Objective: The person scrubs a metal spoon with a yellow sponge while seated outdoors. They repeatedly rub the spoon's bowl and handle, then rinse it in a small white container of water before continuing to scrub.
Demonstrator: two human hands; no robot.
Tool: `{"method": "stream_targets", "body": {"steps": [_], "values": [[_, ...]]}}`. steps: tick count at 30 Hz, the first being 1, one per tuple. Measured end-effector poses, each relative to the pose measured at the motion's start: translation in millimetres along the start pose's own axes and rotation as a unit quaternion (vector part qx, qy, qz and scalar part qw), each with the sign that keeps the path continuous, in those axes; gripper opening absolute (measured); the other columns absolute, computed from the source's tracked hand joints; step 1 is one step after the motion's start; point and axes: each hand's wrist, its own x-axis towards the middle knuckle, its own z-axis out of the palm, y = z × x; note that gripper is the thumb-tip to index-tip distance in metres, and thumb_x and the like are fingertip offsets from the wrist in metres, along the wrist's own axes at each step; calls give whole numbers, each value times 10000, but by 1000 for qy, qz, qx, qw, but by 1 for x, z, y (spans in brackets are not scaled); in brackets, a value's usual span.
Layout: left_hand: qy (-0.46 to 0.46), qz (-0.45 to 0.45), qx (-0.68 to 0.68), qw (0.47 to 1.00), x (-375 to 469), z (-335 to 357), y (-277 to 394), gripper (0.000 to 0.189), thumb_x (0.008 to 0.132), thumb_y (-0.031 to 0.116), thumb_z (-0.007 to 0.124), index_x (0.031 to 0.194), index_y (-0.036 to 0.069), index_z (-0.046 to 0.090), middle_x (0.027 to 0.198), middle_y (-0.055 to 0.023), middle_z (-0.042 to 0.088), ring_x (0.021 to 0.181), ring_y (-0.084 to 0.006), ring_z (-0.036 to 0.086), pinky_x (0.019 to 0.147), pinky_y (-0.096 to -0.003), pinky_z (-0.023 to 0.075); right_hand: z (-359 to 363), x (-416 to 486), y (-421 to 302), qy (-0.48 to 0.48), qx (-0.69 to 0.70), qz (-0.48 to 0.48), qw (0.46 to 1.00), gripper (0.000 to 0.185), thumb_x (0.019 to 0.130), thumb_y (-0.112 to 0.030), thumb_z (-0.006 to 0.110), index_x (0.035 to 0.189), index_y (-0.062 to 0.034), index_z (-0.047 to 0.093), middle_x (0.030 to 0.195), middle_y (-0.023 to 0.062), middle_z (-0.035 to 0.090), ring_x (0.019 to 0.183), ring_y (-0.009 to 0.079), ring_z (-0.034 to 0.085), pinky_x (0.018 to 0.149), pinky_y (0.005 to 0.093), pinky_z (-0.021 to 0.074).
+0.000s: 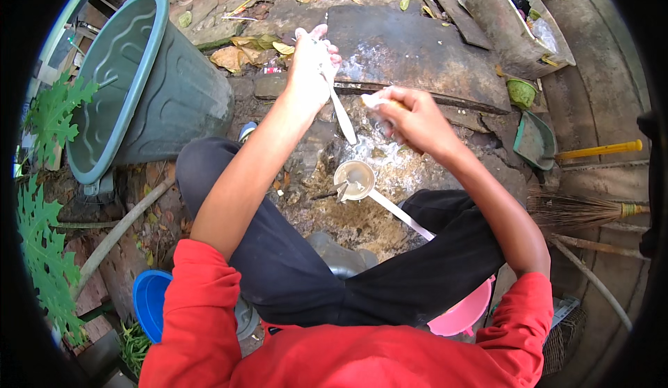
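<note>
My left hand, bright with glare, grips a white utensil, perhaps a plastic rice spoon, whose long end slants down towards the wet ground. Just to the right, my right hand pinches a foamy white and yellowish thing that looks like a sponge; it is apart from the utensil. Below both hands stands a round dipper with a long pale handle. Metal cutlery rests in the dipper and over its rim. Foamy water lies on the ground between my hands and the dipper.
On the left a big green plastic tub leans on its side. A blue basin and a pink basin flank my legs. To the right are a green dustpan, a stick broom and a white bin with rubbish.
</note>
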Motion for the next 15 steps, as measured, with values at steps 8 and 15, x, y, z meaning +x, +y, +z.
{"method": "stream_targets", "body": {"steps": [8, 15], "values": [[96, -21, 15, 995, -21, 16, -13, 438, 902, 516, 621, 822, 117, 460, 607, 7, 426, 464, -90, 405, 391, -214, 320, 30, -1, 10, -149, 160, 42, 975, 209, 954, -185, 573, 1080, -25, 619, 871, 14, 625, 656, 65, 565, 531, 222, 459], [-6, -82, -46, 996, -22, 21, -6, 153, 898, 170, 569, 840, 53, 491, 723, -49, 489, 541, -108, 437, 410, -232, 324, 17, -1, 5, -55, 97, 13, 994, 193, 942, -179, 578, 1056, -47, 662, 813, 6, 643, 605, 39, 542, 521, 199, 434]]}}
